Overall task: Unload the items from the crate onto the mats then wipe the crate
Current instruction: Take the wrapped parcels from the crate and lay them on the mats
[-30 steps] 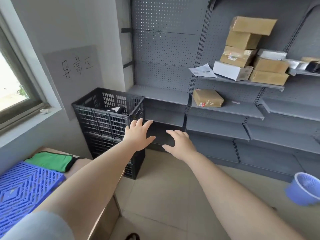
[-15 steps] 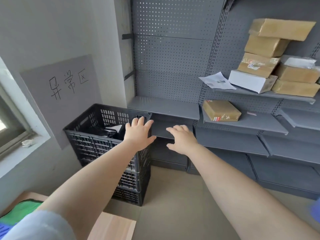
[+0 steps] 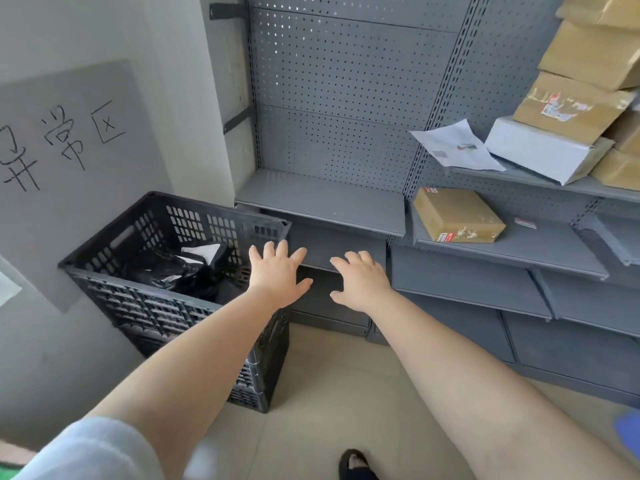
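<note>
A black slatted crate (image 3: 138,233) stands stacked on another in the corner at the left, against the wall. Inside it lie black plastic-wrapped parcels (image 3: 173,271), one with a white label. My left hand (image 3: 277,277) hovers with spread fingers over the crate's near right corner, holding nothing. My right hand (image 3: 362,280) is stretched out beside it, just right of the crate, fingers straight and empty. No mats show in this view.
Grey metal shelving (image 3: 322,199) fills the back wall. A brown box (image 3: 457,214) lies on a middle shelf; stacked cardboard boxes (image 3: 581,98) and a paper sheet (image 3: 457,147) sit higher at right. A grey handwritten sign (image 3: 65,143) hangs on the left wall. My foot (image 3: 356,465) stands on the tiled floor.
The view has moved closer to the crate and shelving, so both look larger. The blue mat, green cloth and wooden surface at lower left have dropped out of view. Both hands stay outstretched and empty.
</note>
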Demonstrator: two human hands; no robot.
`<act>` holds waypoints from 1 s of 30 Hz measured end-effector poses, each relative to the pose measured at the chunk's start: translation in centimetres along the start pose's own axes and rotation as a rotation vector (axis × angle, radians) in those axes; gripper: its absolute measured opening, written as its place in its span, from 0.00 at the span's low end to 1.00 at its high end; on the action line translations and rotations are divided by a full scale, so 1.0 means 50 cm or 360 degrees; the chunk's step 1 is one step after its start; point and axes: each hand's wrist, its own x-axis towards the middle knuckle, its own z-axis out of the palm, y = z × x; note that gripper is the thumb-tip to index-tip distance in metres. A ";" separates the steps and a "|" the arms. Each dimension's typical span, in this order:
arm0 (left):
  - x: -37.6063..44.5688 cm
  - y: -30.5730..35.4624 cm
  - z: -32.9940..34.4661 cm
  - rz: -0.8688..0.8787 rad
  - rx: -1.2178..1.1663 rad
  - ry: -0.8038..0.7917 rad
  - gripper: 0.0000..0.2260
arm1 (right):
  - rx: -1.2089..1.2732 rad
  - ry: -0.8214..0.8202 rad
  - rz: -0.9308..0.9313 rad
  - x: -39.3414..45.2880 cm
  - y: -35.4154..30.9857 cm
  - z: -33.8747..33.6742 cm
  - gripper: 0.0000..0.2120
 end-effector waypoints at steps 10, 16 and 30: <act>0.210 0.073 0.034 -0.0371 -0.0193 -0.0124 0.33 | 0.0049 -0.0109 -0.0315 0.235 0.169 -0.004 0.34; 0.225 0.048 0.095 -0.0616 -0.0234 -0.0275 0.33 | 0.0120 -0.0172 -0.0571 0.332 0.142 0.036 0.33; 0.213 -0.287 0.254 -0.1203 -0.0360 -0.0440 0.35 | 0.0063 -0.0357 -0.1068 0.619 -0.192 0.104 0.32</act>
